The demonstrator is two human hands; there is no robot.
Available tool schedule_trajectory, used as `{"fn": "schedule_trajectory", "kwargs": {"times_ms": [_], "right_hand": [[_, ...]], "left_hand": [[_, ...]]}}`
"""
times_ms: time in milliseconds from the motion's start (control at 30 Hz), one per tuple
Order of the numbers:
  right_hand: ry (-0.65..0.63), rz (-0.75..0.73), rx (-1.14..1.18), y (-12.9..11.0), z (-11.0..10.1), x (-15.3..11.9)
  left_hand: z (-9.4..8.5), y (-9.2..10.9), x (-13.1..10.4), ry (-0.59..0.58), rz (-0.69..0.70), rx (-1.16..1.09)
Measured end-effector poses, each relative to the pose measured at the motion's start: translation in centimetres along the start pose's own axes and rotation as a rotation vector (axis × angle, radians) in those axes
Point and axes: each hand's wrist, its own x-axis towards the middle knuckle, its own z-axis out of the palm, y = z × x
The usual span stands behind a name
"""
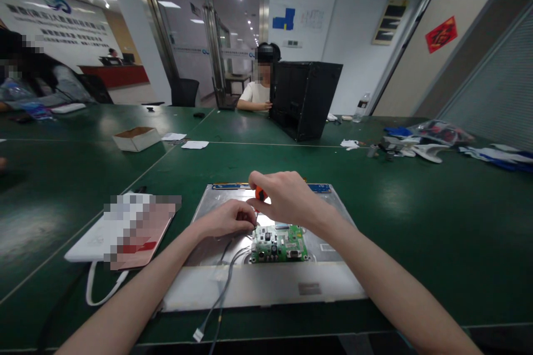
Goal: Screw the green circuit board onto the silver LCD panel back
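Observation:
A silver display panel (333,283) lies flat on the green table, with a green circuit board (283,244) on its middle. My right hand (287,197) is closed around the orange handle of a screwdriver (260,193), its shaft pointing down at the board's upper left corner. Fingers of my left hand (233,216) are pressed together beside that corner; whatever they pinch is too small to make out. Grey cables (229,274) run from the board's left side over the panel's front edge to a white connector (199,335).
White and pink items (145,233) with a white cable lie at the left. Farther back are an open box (137,138), a black case (306,100) and a seated person (258,91). Gloves and a plastic bag (443,130) lie at the right.

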Motion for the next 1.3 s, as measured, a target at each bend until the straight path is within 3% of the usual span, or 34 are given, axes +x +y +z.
{"fn": "schedule_trajectory", "kwargs": {"times_ms": [433,767,1300], "right_hand": [[-0.052,-0.005,0.064,0.00,-0.35,-0.14],[-0.025,0.011,0.025,-0.11,-0.15,0.10],[-0.001,-0.010,0.023,0.02,-0.52,0.04]], "left_hand": [[-0.03,-0.38,0.06,-0.030,0.012,-0.028],[-0.08,0.30,-0.02,-0.032,-0.007,-0.015],[-0.09,-0.28,-0.05,-0.006,0.011,0.053]]}}
